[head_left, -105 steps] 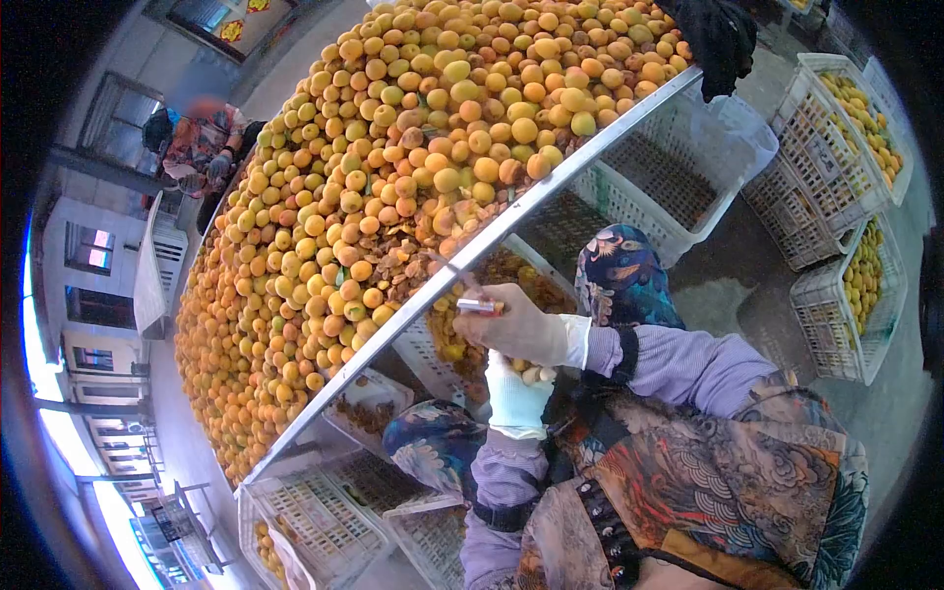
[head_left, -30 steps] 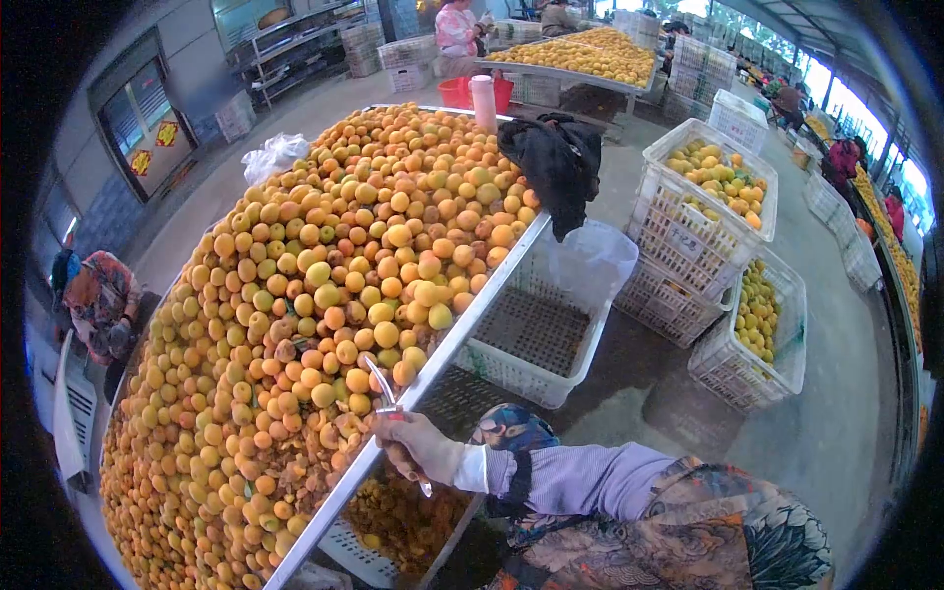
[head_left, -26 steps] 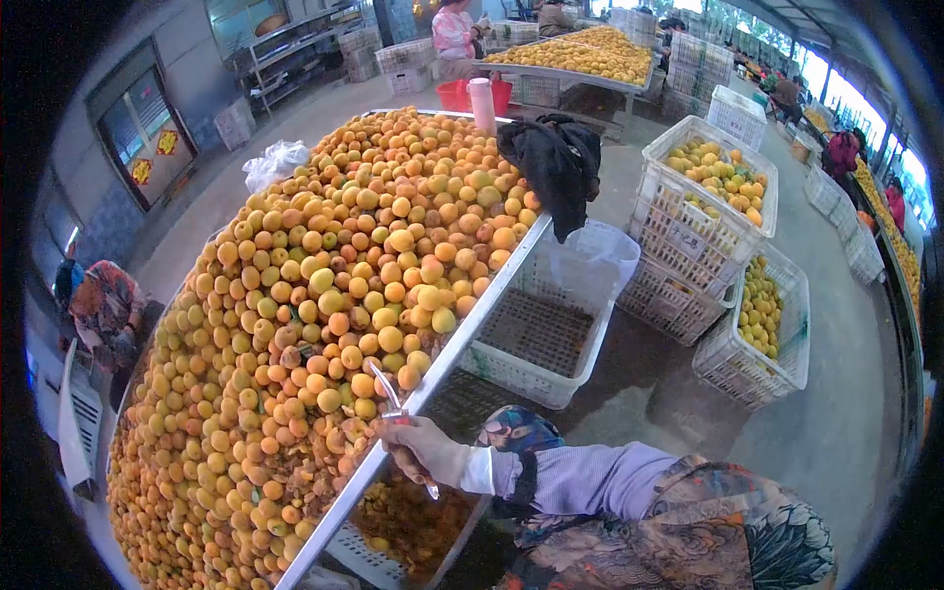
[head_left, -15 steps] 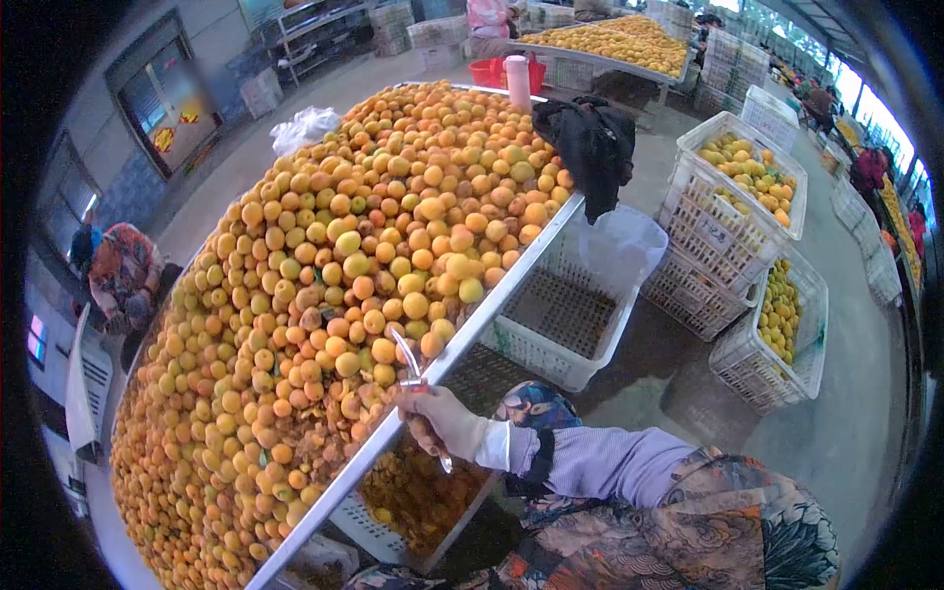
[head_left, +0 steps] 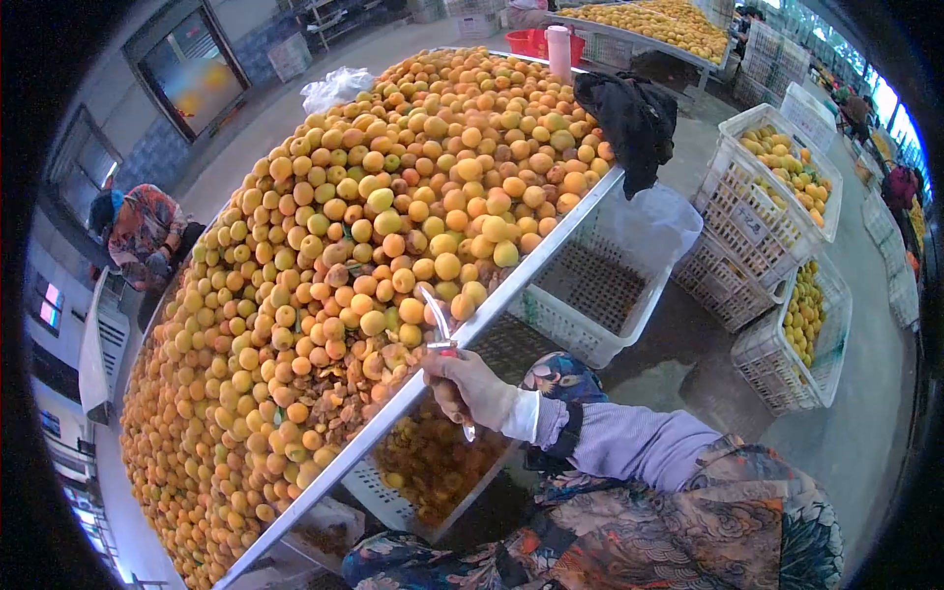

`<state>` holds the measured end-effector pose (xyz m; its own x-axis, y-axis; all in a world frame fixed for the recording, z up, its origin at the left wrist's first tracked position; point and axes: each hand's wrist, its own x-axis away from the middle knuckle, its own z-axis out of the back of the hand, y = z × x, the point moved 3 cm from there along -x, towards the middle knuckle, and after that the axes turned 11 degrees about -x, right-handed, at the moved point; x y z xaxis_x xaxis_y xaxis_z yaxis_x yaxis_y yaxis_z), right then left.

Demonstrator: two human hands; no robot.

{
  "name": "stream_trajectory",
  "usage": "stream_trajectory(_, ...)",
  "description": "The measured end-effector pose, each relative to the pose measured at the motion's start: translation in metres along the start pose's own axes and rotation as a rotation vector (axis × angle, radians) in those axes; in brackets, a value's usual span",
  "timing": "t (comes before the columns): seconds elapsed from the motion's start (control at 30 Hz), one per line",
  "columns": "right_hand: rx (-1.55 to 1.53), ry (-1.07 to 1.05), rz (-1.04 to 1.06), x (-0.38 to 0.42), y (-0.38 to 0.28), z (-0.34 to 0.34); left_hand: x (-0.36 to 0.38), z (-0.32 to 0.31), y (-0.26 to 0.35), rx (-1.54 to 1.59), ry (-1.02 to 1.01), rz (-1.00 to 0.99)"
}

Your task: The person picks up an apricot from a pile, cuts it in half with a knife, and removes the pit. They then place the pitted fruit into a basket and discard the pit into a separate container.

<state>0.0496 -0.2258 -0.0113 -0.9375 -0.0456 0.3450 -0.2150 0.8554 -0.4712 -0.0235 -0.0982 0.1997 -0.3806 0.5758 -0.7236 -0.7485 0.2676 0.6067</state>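
Observation:
My right hand (head_left: 477, 385), in a pale glove with a white cuff, is closed around a silver plier-like tool (head_left: 439, 313) with a red part. Its curved end points up over the fruit, and a short metal end shows below my fingers. The hand is at the metal edge (head_left: 531, 265) of a table heaped with apricots (head_left: 324, 236). Split, brownish apricot pieces (head_left: 339, 393) lie near it on the heap. Beneath my hand, a white crate (head_left: 379, 497) holds orange-brown pulp or apricot halves (head_left: 433, 462). My left hand is out of the picture.
A white crate (head_left: 565, 329) with a plastic liner stands beside the table. Stacked crates (head_left: 752, 231) of apricots are on the right. A black cloth (head_left: 629, 123) and pink bottle (head_left: 559, 54) sit at the far corner. Another person (head_left: 143, 236) bends across the table at left.
The view has shifted, so the table and crates appear farther right and mostly higher. My right hand still grips the tool at the table edge.

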Motion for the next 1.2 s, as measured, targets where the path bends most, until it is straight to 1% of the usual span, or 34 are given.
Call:
stream_trajectory(0.13,-0.036,-0.008,-0.005,0.003,-0.002,-0.002,-0.001,0.000,-0.002,-0.006,-0.002,-0.004)
stream_trajectory(0.17,-0.018,-0.043,0.008,0.001,-0.001,-0.001,0.001,-0.001,-0.002,-0.001,0.000,-0.003)
stream_trajectory(0.33,-0.016,-0.006,0.010,0.000,-0.001,0.001,0.001,0.002,-0.003,-0.053,0.021,0.001)
stream_trajectory(0.4,-0.005,0.015,-0.039,0.000,0.001,0.002,0.002,0.007,-0.003,-0.105,0.047,0.008)
stream_trajectory(0.47,0.044,0.003,-0.022,0.003,-0.003,0.000,0.007,0.014,-0.002,-0.217,0.124,0.031)
stream_trajectory(0.5,0.087,0.037,0.007,0.001,-0.002,0.001,0.011,0.017,-0.003,-0.302,0.186,0.060)
stream_trajectory(0.57,0.169,0.062,0.030,-0.002,0.000,0.004,0.019,0.023,-0.008,-0.464,0.315,0.177)
stream_trajectory(0.63,0.296,0.085,0.042,-0.002,-0.001,0.005,0.034,0.034,-0.028,-0.575,0.422,0.428)
stream_trajectory(0.67,0.318,0.097,0.063,0.003,-0.004,0.001,0.040,0.040,-0.044,-0.592,0.437,0.566)
stream_trajectory(0.73,0.332,0.079,0.025,0.006,-0.005,0.001,0.056,0.056,-0.090,-0.596,0.386,0.897)
stream_trajectory(0.8,0.310,0.052,0.000,0.007,-0.003,0.001,0.096,0.095,-0.143,-0.495,0.447,0.920)
stream_trajectory(0.87,0.299,0.034,-0.016,0.008,-0.005,-0.001,0.112,0.131,-0.181,-0.649,0.406,0.940)
stream_trajectory(0.9,0.270,0.022,-0.044,0.009,-0.007,-0.002,0.111,0.143,-0.193,-0.659,0.437,0.953)
stream_trajectory(0.93,0.243,0.009,-0.076,0.010,-0.008,-0.003,0.106,0.155,-0.205,-0.702,0.371,0.965)
stream_trajectory(1.0,0.216,-0.006,-0.086,0.012,-0.009,-0.006,0.094,0.168,-0.231,-0.790,0.376,0.900)
stream_trajectory(1.07,0.168,0.019,-0.139,0.014,-0.010,-0.006,0.083,0.181,-0.254,-0.893,0.374,0.906)
stream_trajectory(1.1,0.168,0.012,-0.126,0.015,-0.011,-0.006,0.075,0.184,-0.263,-0.940,0.337,0.923)
stream_trajectory(1.2,0.101,0.013,-0.096,0.010,-0.012,-0.002,0.061,0.195,-0.288,-1.265,0.200,0.911)
